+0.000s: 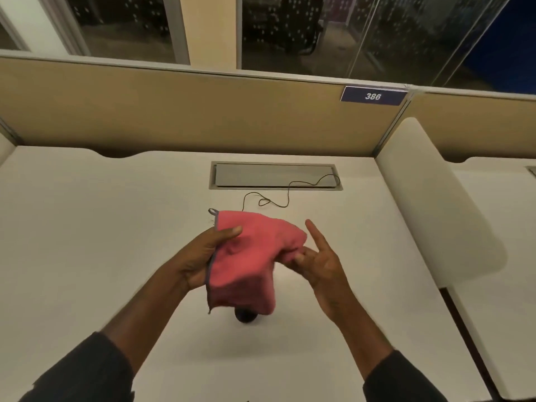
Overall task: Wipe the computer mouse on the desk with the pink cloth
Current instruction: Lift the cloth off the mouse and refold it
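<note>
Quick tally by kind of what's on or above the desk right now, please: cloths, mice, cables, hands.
Pink cloth: 1, held above the desk by both hands
Computer mouse: 1, dark, mostly hidden under the cloth
Cable: 1, thin, running to the desk's cable tray
Hands: 2, left hand and right hand
Total: 5

An open-plan office: a white bench (87, 227) walled by tan partitions (174, 111), a numbered plate "386" (373, 96), a cable hatch (275, 175) in the top, and glass walls (377, 33) behind.
</note>
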`<state>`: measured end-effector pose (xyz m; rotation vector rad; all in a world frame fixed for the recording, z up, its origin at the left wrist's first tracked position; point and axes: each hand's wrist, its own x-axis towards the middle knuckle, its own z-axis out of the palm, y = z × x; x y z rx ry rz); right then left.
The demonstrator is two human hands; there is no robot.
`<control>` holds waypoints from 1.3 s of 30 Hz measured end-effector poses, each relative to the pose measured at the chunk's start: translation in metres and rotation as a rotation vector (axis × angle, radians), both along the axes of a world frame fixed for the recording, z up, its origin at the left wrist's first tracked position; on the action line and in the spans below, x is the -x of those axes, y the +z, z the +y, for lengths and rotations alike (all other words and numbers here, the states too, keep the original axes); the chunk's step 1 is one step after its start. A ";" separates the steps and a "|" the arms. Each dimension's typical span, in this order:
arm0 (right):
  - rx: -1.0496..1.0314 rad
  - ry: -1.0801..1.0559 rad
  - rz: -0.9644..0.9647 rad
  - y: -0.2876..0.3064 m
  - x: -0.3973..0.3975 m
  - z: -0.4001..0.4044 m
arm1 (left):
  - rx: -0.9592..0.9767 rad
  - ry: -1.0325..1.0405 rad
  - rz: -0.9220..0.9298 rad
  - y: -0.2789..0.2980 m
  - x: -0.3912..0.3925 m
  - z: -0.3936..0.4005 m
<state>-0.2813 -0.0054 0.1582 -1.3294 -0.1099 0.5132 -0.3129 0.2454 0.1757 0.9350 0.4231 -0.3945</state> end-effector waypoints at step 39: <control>-0.171 -0.260 0.497 -0.004 -0.021 -0.014 | -0.361 -0.191 -0.290 -0.013 -0.004 0.014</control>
